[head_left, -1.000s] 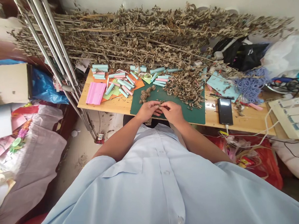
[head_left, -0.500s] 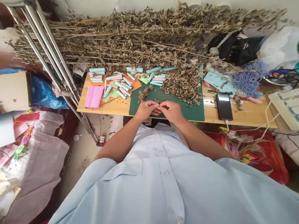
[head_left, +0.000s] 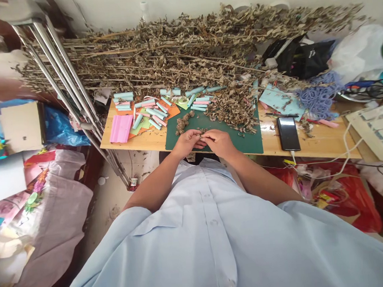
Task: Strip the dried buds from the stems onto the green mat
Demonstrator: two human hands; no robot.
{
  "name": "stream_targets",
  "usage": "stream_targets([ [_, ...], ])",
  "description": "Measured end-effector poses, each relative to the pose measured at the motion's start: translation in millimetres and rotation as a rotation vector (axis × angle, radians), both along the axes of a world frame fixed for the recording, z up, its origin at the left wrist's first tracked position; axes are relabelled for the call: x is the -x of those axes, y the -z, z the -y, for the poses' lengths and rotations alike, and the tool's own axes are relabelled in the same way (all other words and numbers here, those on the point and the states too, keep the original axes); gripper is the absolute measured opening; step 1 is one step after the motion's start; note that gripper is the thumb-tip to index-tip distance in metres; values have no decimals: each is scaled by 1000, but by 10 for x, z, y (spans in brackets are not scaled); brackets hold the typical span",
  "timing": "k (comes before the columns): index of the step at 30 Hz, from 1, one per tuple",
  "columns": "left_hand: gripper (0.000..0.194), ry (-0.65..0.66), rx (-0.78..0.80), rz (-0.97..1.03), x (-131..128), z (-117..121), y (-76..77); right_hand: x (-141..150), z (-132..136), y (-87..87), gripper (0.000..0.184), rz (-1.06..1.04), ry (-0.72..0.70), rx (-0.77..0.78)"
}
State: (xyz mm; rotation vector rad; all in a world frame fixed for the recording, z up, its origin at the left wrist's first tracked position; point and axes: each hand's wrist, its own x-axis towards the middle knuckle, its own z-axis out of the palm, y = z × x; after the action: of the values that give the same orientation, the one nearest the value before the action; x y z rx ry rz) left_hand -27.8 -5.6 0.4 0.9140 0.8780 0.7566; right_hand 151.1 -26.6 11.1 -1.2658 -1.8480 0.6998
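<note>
The left hand (head_left: 185, 144) and right hand (head_left: 218, 143) meet at the fingertips above a green cutting mat (head_left: 248, 145), seemingly pinching a dried-leaf crumb (head_left: 203, 132), too small to show its lie.

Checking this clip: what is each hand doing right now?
Left hand: pinched shut, held item too small to tell.
Right hand: pinched shut too, item unclear.

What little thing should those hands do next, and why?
Probably they should let the dried leaf crumbs fall onto the small leaf pile, because the left hand and right hand seem to pinch the crumbs together above the green cutting mat, and that pile lies just beyond them.
</note>
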Motion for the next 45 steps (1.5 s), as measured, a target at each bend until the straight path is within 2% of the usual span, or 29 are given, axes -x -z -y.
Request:
stream_targets([
  [4, 24, -55, 35, -10, -11, -4, -44, -26, -6, -35, 17, 52, -48, -6],
  [12, 37, -22, -4, 1, 8, 6, -1, 43, 15, 10, 15, 77, 75, -38],
  [15, 33, -61, -13, -21, -6, 21, -20, 40, 5, 24, 12, 54, 112, -3],
  [20, 23, -80, 0, -38, -19, 29, -78, 14, -20, -16, 16, 30, -12, 12],
  [26, 19, -93, -2, -64, -32, 32, -103, 19, -11, -71, 18, 122, -51, -42],
  [29, 20, -109, 7, -67, -34, 32, -108, 42, -10, -63, 18, 173, -26, -46],
  [32, 21, -118, 17, -52, -26, 25, -99, 90, -13, -20, 13, 156, 58, -43],
  [35, 20, -129, 9, -44, -17, 17, -82, 155, -5, 24, 8, 43, 163, 54],
  [38, 19, -136, 13, -47, -13, 14, -77, 211, 12, 34, 7, -166, 231, 246],
  [41, 19, -130, 34, -39, -7, 17, -95, 235, 18, 33, 11, -399, 248, 427],
  [45, 20, -121, 38, -19, 7, 24, -118, 225, 3, 67, 16, -577, 249, 539],
])
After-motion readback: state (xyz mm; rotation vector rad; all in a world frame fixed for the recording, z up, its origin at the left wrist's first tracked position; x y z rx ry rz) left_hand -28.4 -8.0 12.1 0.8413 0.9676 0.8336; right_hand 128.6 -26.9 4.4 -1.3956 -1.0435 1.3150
